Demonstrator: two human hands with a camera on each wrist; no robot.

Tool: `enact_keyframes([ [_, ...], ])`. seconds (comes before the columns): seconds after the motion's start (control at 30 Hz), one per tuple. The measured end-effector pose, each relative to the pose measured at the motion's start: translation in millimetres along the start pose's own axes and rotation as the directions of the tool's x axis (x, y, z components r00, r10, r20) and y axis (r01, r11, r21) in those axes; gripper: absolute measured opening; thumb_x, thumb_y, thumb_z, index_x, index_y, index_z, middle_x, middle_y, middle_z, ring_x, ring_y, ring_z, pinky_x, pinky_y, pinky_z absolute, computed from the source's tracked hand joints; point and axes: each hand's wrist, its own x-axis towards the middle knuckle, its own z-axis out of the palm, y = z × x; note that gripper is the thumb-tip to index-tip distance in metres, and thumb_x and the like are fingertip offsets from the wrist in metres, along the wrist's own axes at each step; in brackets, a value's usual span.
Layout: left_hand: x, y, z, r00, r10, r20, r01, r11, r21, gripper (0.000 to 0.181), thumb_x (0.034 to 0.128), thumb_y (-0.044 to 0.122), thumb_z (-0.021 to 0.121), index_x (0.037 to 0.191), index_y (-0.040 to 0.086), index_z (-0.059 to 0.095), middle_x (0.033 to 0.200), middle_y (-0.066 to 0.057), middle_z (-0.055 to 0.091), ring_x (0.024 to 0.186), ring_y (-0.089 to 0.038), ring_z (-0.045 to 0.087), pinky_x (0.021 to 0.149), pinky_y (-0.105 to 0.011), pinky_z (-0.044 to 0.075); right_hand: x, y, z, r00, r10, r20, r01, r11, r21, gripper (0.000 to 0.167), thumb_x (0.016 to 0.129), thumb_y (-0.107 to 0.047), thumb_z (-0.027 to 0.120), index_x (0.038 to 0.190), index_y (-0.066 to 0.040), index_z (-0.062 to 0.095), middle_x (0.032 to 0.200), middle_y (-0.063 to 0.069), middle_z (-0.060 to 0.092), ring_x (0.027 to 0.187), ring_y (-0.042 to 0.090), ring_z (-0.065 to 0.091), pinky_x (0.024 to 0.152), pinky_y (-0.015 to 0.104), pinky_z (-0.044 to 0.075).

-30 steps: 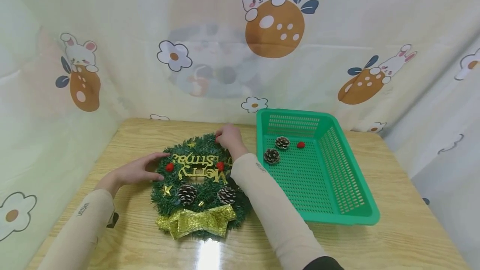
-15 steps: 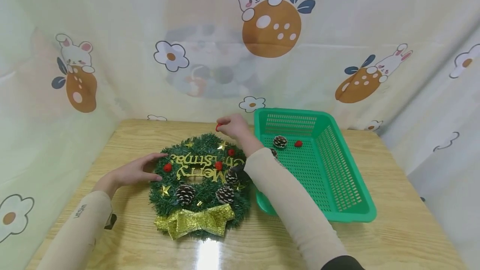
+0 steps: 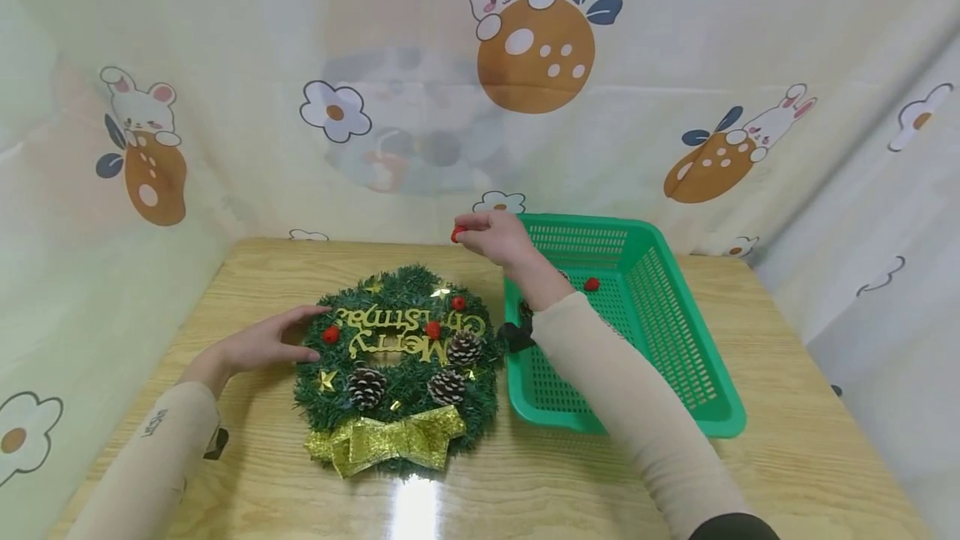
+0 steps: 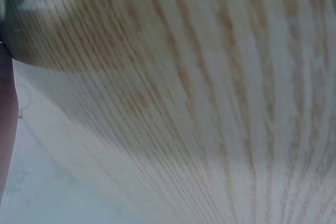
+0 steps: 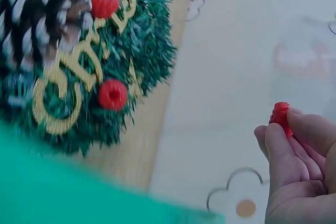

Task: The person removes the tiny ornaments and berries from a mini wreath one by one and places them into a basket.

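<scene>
The green wreath (image 3: 412,276) lies on the table with gold lettering, gold stars, red berries, pinecones and a gold bow (image 3: 390,442) at its near edge. My left hand (image 3: 258,347) rests at the wreath's left edge, thumb and fingers spread; the left wrist view shows only a sliver of skin (image 4: 7,114). My right hand (image 3: 502,242) is raised beyond the wreath, by the basket's back left corner. It pinches a red berry (image 5: 280,116) between thumb and fingertips, also seen in the head view.
A green basket (image 3: 660,340) stands right of the wreath, with a red berry (image 3: 592,284) inside; my right forearm partly hides its left side. The wooden table (image 3: 795,407) extends right of it. A patterned curtain (image 3: 420,23) hangs behind and at both sides.
My right hand has lifted off the wreath's far right edge and moved right with the red berry. The left hand has kept its place at the wreath.
</scene>
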Motion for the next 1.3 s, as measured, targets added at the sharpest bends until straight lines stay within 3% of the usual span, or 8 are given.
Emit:
enact_keyframes([
  [0.5, 1.6, -4.9, 1.2, 0.999, 0.032, 0.002, -0.032, 0.999, 0.022, 0.078, 0.0887, 0.029, 0.072, 0.152, 0.010, 0.031, 0.158, -0.026, 0.017, 0.143, -0.050, 0.011, 0.110, -0.072, 0.006, -20.4, 28.6, -80.1, 0.998, 0.012, -0.064, 0.000, 0.983, 0.182, 0.047, 0.098, -0.006, 0.058, 0.143, -0.003, 0.048, 0.142, 0.017, 0.050, 0.128, 0.026, 0.052, 0.104, 0.032, 0.046],
  [0.8, 2.5, -7.2, 0.7, 0.999, 0.043, -0.001, -0.043, 0.999, 0.030, 0.079, 0.0887, 0.030, 0.072, 0.153, 0.010, 0.031, 0.158, -0.026, 0.017, 0.143, -0.050, 0.010, 0.109, -0.072, 0.005, -28.7, 55.1, -117.9, 0.993, 0.037, -0.110, -0.016, 0.984, 0.179, 0.048, 0.100, -0.005, 0.054, 0.147, -0.001, 0.041, 0.148, 0.018, 0.042, 0.133, 0.027, 0.046, 0.100, 0.026, 0.048],
  [0.97, 2.7, -7.8, 0.3, 0.999, 0.050, 0.000, -0.050, 0.998, 0.030, 0.078, 0.0891, 0.029, 0.072, 0.152, 0.010, 0.031, 0.158, -0.026, 0.018, 0.143, -0.051, 0.010, 0.109, -0.072, 0.005, -28.3, 73.4, -135.1, 0.979, 0.110, -0.170, -0.074, 0.975, 0.208, 0.048, 0.100, -0.004, 0.053, 0.147, 0.000, 0.041, 0.149, 0.019, 0.040, 0.133, 0.028, 0.046, 0.098, 0.024, 0.049],
  [1.2, 2.8, -10.0, 1.5, 0.999, 0.032, -0.005, -0.031, 0.999, 0.042, 0.080, 0.0887, 0.031, 0.072, 0.153, 0.012, 0.030, 0.158, -0.024, 0.019, 0.144, -0.049, 0.011, 0.110, -0.071, 0.007, -28.7, 98.1, -148.3, 0.949, 0.217, -0.228, -0.164, 0.959, 0.229, 0.048, 0.101, -0.005, 0.050, 0.148, 0.000, 0.039, 0.148, 0.021, 0.039, 0.134, 0.029, 0.045, 0.109, 0.037, 0.040],
  [1.3, 3.1, -9.4, 1.8, 0.999, 0.035, 0.000, -0.035, 0.999, 0.042, 0.080, 0.0890, 0.031, 0.072, 0.153, 0.011, 0.029, 0.158, -0.024, 0.018, 0.143, -0.050, 0.011, 0.110, -0.072, 0.007, -29.1, 109.7, -151.9, 0.932, 0.258, -0.253, -0.209, 0.956, 0.206, 0.048, 0.102, -0.007, 0.049, 0.148, -0.001, 0.038, 0.147, 0.021, 0.041, 0.134, 0.029, 0.045, 0.110, 0.037, 0.040],
])
